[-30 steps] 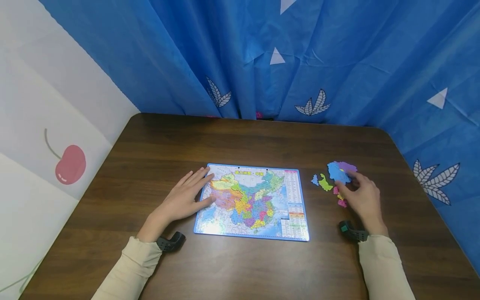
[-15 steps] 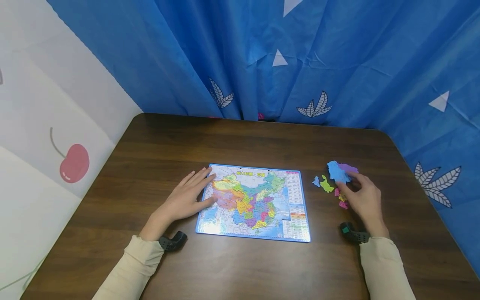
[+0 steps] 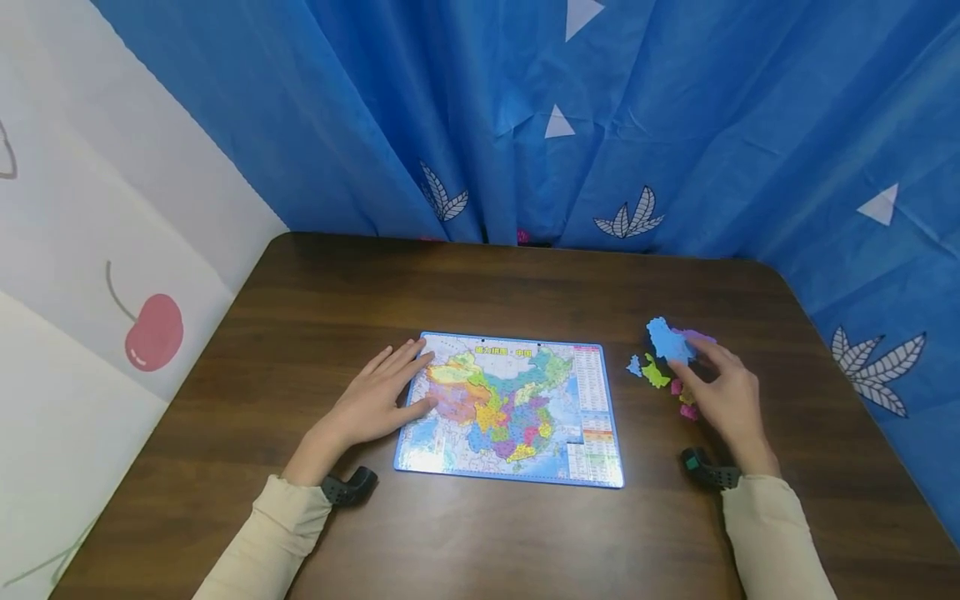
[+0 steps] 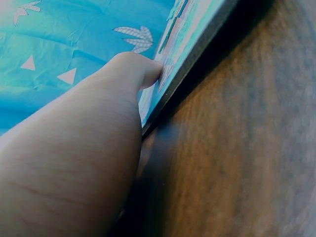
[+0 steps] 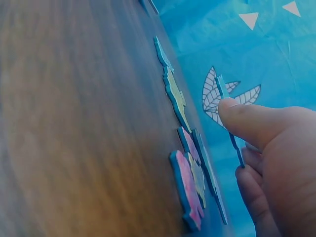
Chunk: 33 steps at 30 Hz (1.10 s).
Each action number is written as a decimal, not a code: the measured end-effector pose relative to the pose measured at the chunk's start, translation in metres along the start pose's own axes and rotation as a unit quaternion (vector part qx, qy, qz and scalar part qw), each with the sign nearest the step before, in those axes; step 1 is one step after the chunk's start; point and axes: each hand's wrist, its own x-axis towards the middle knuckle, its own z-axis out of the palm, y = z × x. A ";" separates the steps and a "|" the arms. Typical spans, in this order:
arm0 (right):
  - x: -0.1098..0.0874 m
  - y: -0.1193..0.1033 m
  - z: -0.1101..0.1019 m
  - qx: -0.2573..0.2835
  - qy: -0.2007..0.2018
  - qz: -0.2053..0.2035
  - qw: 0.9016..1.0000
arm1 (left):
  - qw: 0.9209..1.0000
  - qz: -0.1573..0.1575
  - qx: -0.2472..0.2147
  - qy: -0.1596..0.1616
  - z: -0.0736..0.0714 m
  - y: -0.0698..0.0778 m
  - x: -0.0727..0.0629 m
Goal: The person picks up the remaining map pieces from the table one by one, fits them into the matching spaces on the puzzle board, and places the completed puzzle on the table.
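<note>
A magnetic map jigsaw board (image 3: 562, 468) lies flat on the table, with coloured regions and printed tables on its right side. My left hand (image 3: 371, 404) lies over its left edge, fingers spread; in the left wrist view the thumb (image 4: 148, 74) touches the board's face. To the right of the board, my right hand (image 3: 727, 400) pinches a large light-blue puzzle piece (image 3: 667, 337) between thumb and fingers. In the right wrist view that blue piece (image 5: 220, 85) is held up on edge, clear of the pieces on the table. A purple piece (image 3: 701, 335) lies partly hidden behind it.
Near the right hand lie a small blue piece (image 3: 633, 365), a green piece (image 3: 655, 374) and pink pieces (image 3: 687, 412). A blue curtain (image 3: 450, 125) hangs behind the wooden table (image 3: 480, 542), and a white printed cloth (image 3: 112, 208) hangs on the left.
My right hand has raised the light-blue puzzle piece off the pile and shifted it slightly left. My left hand stays on the board's edge.
</note>
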 end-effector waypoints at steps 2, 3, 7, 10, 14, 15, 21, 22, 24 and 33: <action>0.000 -0.002 0.001 0.001 -0.001 -0.002 1.000 | 1.000 -0.001 -0.005 0.000 0.000 0.001 -0.001; 0.000 -0.002 0.001 0.001 0.000 -0.004 1.000 | 1.000 -0.001 -0.006 0.001 0.000 0.001 -0.001; 0.002 -0.006 0.002 0.001 -0.002 -0.010 1.000 | 1.000 -0.001 -0.007 0.003 0.000 0.002 -0.001; 0.004 -0.008 0.003 0.002 -0.007 -0.016 1.000 | 1.000 -0.002 -0.004 0.004 0.000 0.001 -0.001; 0.005 -0.010 0.005 0.002 -0.015 -0.024 1.000 | 1.000 -0.001 -0.007 0.008 0.001 0.000 -0.001; 0.005 -0.011 0.005 -0.001 -0.016 -0.025 1.000 | 1.000 0.000 -0.007 0.009 0.001 0.000 -0.001; 0.004 -0.015 0.006 -0.006 -0.030 -0.020 0.999 | 1.000 0.000 -0.007 0.005 0.000 0.001 -0.002; 0.004 -0.016 0.006 -0.004 -0.033 -0.020 0.999 | 1.000 0.000 -0.007 0.005 0.000 0.001 -0.002; 0.004 -0.018 0.007 -0.002 -0.035 -0.022 0.999 | 1.000 0.001 -0.008 0.005 -0.001 0.002 -0.002; 0.009 -0.029 0.013 -0.011 -0.038 -0.035 0.999 | 1.000 0.000 -0.008 0.005 -0.001 0.002 -0.002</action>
